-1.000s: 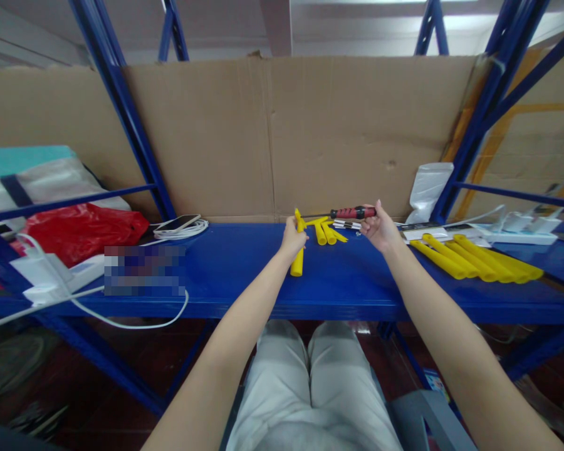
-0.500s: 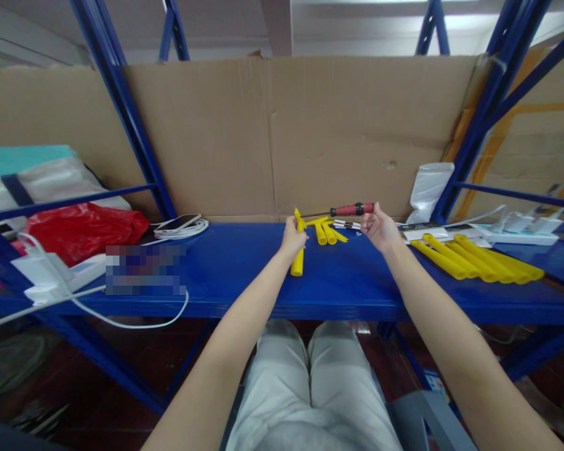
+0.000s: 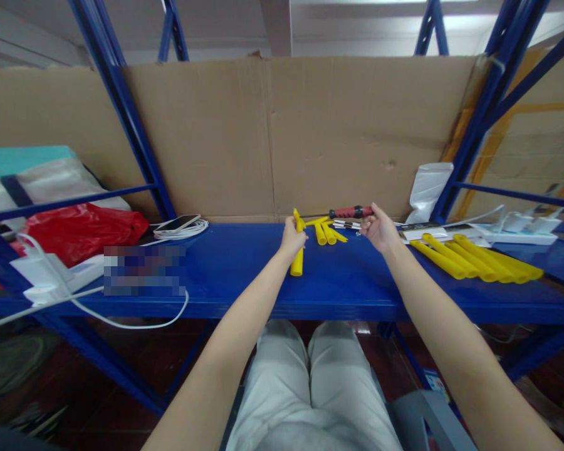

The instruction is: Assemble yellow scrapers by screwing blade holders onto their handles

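My left hand (image 3: 293, 240) is closed round a yellow plastic tube-shaped handle (image 3: 297, 263), held over the blue shelf. Between the fingers of my right hand (image 3: 380, 227) is the end of a screwdriver (image 3: 350, 213) with a red and black grip. Its thin shaft lies level and points left, the tip reaching the upper part of the yellow handle; the exact contact is too small to make out. Just behind, between the hands, lie several short yellow pieces (image 3: 326, 233) and some small black-and-white parts (image 3: 346, 224).
Several long yellow tubes (image 3: 479, 260) lie in a row at right, near a white power strip (image 3: 521, 238). A white packet (image 3: 430, 191) leans by the right post. At left are a red plastic bag (image 3: 87, 230), a phone (image 3: 182, 222), and white cables (image 3: 136, 326). Cardboard (image 3: 207, 144) stands behind.
The screwdriver and my right hand have shifted very slightly to the left. My left hand and the yellow handle look nearly unmoved.
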A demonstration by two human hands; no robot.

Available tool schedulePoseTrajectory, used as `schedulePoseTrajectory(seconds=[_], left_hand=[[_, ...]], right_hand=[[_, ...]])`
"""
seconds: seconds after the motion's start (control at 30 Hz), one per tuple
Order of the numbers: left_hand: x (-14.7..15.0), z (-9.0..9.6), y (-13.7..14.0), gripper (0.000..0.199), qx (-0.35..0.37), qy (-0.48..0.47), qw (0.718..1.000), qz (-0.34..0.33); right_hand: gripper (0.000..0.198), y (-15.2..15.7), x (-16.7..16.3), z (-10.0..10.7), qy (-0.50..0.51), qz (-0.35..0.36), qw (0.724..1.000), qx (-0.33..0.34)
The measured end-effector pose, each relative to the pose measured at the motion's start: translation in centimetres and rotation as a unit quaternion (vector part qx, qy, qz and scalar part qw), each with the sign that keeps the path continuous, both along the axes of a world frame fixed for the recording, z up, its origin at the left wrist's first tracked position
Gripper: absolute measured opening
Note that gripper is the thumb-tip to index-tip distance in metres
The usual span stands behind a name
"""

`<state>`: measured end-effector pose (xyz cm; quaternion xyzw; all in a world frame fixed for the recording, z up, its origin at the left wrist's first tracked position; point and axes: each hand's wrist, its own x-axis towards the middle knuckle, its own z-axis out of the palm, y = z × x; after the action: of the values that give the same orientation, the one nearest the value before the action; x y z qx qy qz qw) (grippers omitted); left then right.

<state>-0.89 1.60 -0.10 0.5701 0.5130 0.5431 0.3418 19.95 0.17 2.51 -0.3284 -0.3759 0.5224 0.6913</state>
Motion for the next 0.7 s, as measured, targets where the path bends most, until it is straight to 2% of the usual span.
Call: schedulePoseTrajectory(seconds=[0.2, 0.7], left_hand=[[-0.04, -0.12, 0.21, 0.051, -0.002, 0.001, 1.000, -0.003], [0.05, 0.00, 0.23, 0.053, -0.009, -0.002, 1.000, -0.011]], right_hand=[[0.036, 0.17, 0.16, -0.16, -0.024, -0.001, 1.000, 0.008], [0.030, -0.03, -0.28, 0.10, -0.006, -0.039, 0.999, -0.037]])
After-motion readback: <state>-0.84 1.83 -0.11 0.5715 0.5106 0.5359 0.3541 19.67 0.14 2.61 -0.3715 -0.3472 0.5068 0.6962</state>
